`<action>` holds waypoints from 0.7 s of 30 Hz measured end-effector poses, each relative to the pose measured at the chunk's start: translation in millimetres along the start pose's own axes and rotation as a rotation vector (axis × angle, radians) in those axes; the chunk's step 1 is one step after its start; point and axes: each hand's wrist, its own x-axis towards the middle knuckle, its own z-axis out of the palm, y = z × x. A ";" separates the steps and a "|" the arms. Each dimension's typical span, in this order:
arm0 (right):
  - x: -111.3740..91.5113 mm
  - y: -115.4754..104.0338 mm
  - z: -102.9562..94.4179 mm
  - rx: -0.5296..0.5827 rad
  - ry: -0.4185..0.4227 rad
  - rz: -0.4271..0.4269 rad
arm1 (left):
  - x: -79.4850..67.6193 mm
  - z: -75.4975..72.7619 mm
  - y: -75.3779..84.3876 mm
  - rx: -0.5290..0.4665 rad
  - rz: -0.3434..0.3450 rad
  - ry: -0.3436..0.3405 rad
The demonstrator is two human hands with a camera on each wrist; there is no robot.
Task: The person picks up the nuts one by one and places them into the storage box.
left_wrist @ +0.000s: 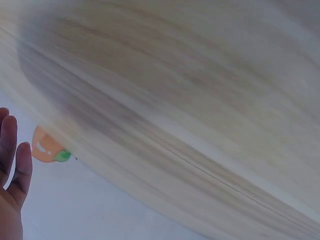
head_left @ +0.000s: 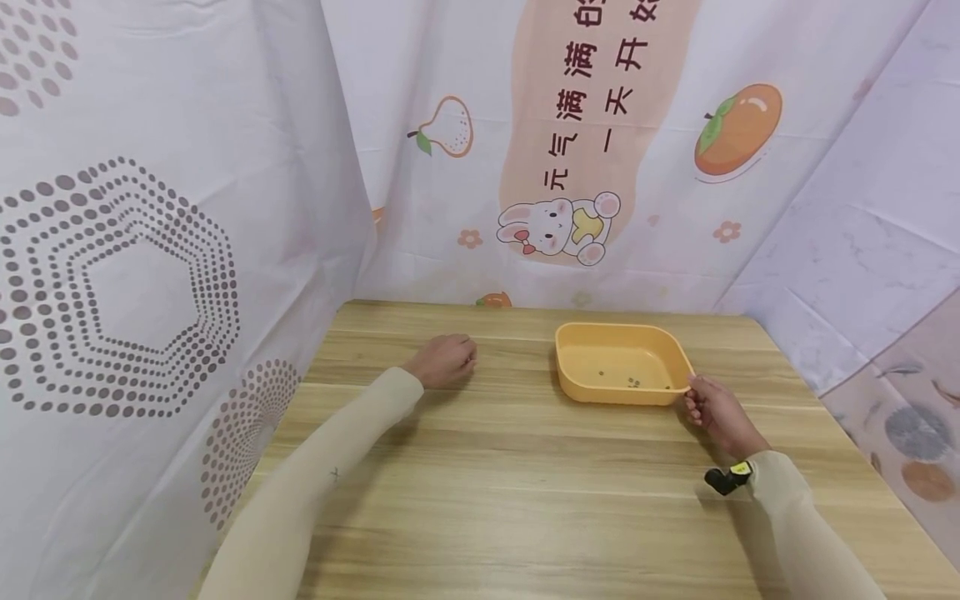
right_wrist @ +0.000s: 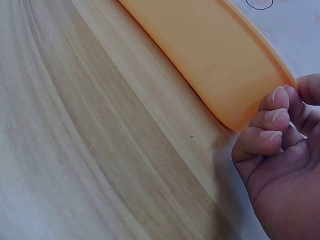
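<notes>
A yellow-orange plastic basin [head_left: 622, 397] with rounded corners sits toward the back right of the table. Several tiny grey pieces [head_left: 633, 383] lie on its floor, too small to name. My right hand [head_left: 722, 414] pinches the basin's near right corner at the rim between thumb and index finger. In the right wrist view the other fingers [right_wrist: 272, 116] curl beside the basin's outer wall. My left hand [head_left: 444, 362] is held over the back left of the table, with nothing in it. The left wrist view shows only its loosely bent fingers [left_wrist: 22, 165].
The wood-grain table [head_left: 480, 500] reaches back to a printed white curtain [head_left: 450, 250]. Another patterned curtain [head_left: 150, 292] hangs along the left side, and a pale marbled sheet [head_left: 847, 275] along the right. A black device [head_left: 727, 478] is strapped at the right wrist.
</notes>
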 end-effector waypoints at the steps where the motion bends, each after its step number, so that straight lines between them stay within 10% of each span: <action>1: -0.1 -0.6 -0.1 -0.002 -0.001 0.004 | 1.0 -0.1 0.8 -0.005 0.002 0.003; 21: 0.0 -1.1 -2.2 -0.006 0.000 0.013 | 20.3 -0.6 12.0 0.043 0.048 0.011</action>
